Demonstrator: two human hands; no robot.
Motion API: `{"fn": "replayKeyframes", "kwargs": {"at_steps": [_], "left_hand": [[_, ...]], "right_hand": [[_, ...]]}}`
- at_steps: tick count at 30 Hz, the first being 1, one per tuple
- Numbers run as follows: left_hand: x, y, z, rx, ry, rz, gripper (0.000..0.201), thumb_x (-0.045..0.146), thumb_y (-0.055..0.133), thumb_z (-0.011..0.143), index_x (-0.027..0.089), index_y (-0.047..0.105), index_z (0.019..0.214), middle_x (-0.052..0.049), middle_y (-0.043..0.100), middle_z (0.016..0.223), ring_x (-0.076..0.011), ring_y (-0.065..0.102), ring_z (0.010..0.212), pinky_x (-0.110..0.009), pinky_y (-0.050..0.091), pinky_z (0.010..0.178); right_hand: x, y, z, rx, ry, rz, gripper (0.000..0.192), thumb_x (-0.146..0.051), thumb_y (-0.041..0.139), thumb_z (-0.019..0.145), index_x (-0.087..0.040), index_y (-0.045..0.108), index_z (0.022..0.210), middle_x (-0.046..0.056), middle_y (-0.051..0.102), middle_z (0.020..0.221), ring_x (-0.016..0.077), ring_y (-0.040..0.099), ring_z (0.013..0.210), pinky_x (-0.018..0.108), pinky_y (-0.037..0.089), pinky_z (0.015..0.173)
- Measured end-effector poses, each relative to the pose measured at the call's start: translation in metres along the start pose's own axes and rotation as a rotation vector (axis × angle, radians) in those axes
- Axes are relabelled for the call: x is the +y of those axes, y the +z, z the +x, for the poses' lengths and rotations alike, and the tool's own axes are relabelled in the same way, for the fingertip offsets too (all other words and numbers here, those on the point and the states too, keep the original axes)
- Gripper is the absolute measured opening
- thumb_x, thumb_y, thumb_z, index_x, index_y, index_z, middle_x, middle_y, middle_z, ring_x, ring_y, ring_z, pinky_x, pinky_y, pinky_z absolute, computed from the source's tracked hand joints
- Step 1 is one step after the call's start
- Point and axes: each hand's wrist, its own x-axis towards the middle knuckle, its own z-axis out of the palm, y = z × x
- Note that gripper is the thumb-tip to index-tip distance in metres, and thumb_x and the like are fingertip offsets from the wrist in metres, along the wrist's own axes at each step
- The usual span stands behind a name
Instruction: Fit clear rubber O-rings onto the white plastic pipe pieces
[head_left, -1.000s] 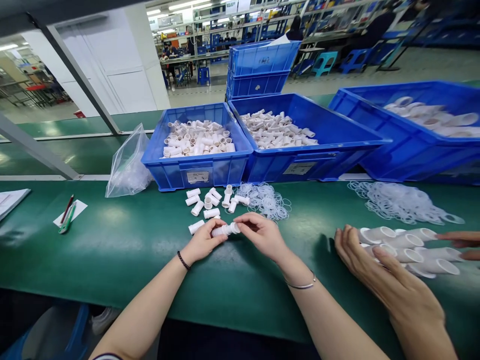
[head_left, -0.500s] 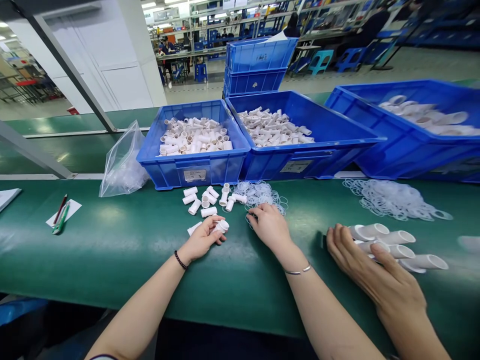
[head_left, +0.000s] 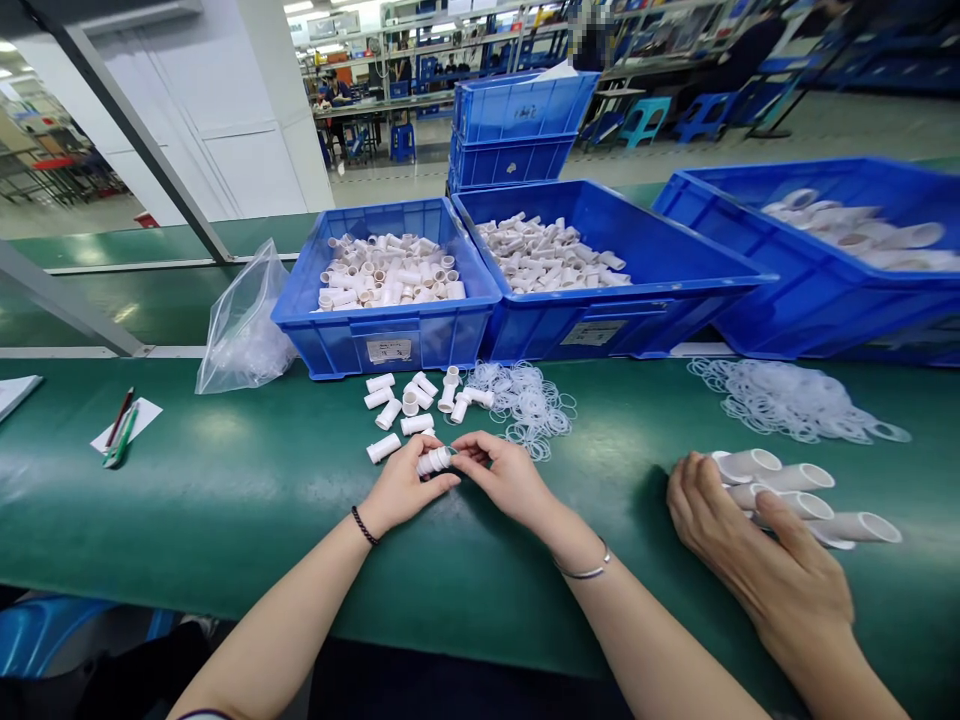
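My left hand [head_left: 401, 488] is closed around a short white plastic pipe fitting [head_left: 433, 461] with ridges near its right end. At that end, my right hand [head_left: 510, 478] pinches what looks like a thin clear sealing ring [head_left: 452, 452], mostly hidden by the fingertips. Several loose white fittings [head_left: 384, 447] lie on the green table [head_left: 285, 530] beyond my left hand. Behind my right hand spreads a pile of clear rings [head_left: 529, 400].
Blue bins [head_left: 386, 350] of white fittings line the back, with a clear plastic bag [head_left: 247, 335] beside them. At right, another person's hand [head_left: 750, 540] touches larger white pipes [head_left: 802, 503] near a second ring pile [head_left: 795, 400]. Pens [head_left: 122, 435] lie left.
My right hand has left the ring pile and come left to the fitting in my left hand. The fitting has turned to lie more level. The other person's hand has shifted slightly right.
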Motion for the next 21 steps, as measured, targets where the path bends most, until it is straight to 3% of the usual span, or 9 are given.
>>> {"fn": "replayKeyframes", "kwargs": {"at_steps": [7,13,21], "left_hand": [[0.0,-0.001,0.001,0.02,-0.013,-0.024,0.036,0.037,0.071,0.076,0.019,0.052,0.1,-0.002,0.06,0.095,-0.019,0.055,0.087,-0.029,0.043,0.077],[0.001,0.0,-0.001,0.023,0.011,0.005,0.022,0.038,0.055,0.088,0.02,0.054,0.1,-0.003,0.06,0.096,-0.0191,0.055,0.088,-0.029,0.042,0.078],[0.008,-0.008,-0.003,-0.162,0.143,0.18,0.015,0.031,0.053,0.088,0.02,0.059,0.098,-0.004,0.062,0.091,-0.0197,0.056,0.083,-0.029,0.041,0.075]], "right_hand": [[-0.004,-0.007,0.0,0.04,0.019,0.108,0.022,-0.043,0.056,0.086,-0.034,0.065,0.105,0.009,0.068,0.097,0.0261,0.064,0.091,0.043,0.052,0.074],[-0.02,-0.002,0.004,0.006,0.026,-0.034,0.017,-0.044,0.054,0.087,-0.036,0.066,0.097,0.007,0.069,0.09,0.0264,0.065,0.088,0.042,0.054,0.072],[-0.017,0.003,0.005,0.064,0.034,-0.18,0.017,-0.045,0.055,0.086,-0.034,0.068,0.088,0.007,0.068,0.086,0.0251,0.065,0.085,0.041,0.053,0.073]]}}
